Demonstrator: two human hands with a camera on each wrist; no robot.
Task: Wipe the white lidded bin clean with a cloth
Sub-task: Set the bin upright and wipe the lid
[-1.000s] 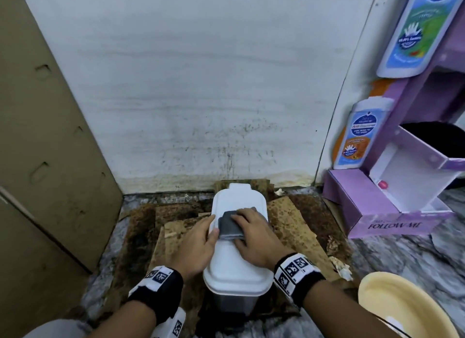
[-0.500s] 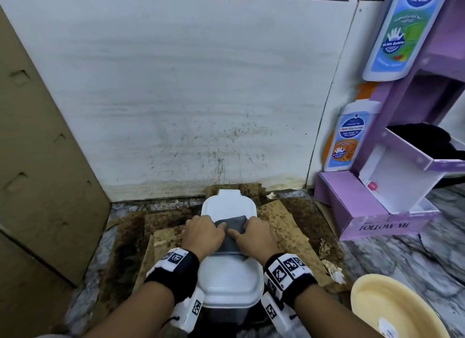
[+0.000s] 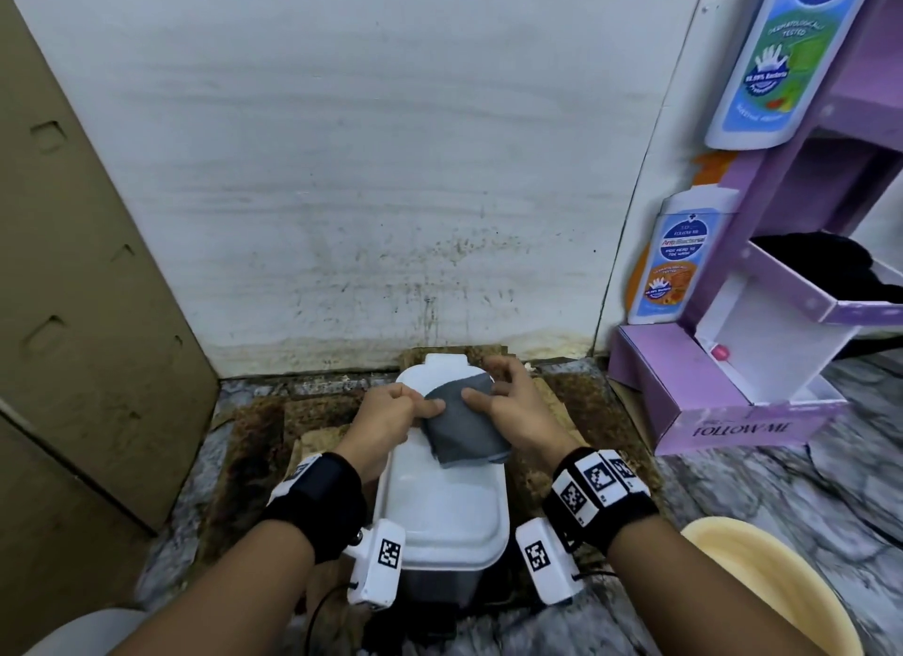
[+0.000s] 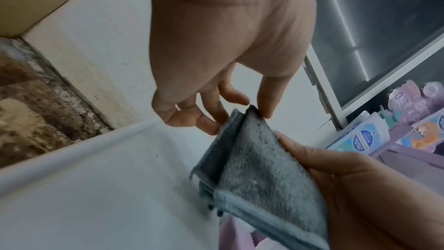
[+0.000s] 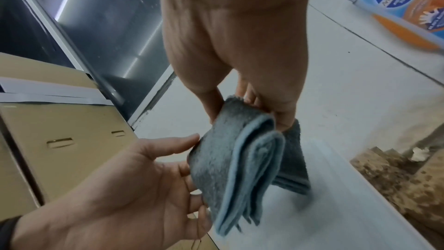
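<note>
Head view: white lidded bin (image 3: 442,499) standing on stained cardboard (image 3: 254,440) at the floor's far edge, against the wall, lid closed. Folded grey cloth (image 3: 464,428) lifted just above the lid. Left hand (image 3: 391,418) pinching the cloth's left edge; right hand (image 3: 513,411) gripping its right side, fingers curled. Yellow basin (image 3: 762,587) at near right corner.

The bin (image 3: 442,504) has a plain white lid. Above that lid, the folded cloth (image 3: 464,426) is grey with a paler blue-grey hem. Under the bin, the cardboard (image 3: 549,401) is tan, mottled dark brown. Right of the bin stand a lilac display box (image 3: 708,411) and a pale yellow basin (image 3: 777,587).
</note>
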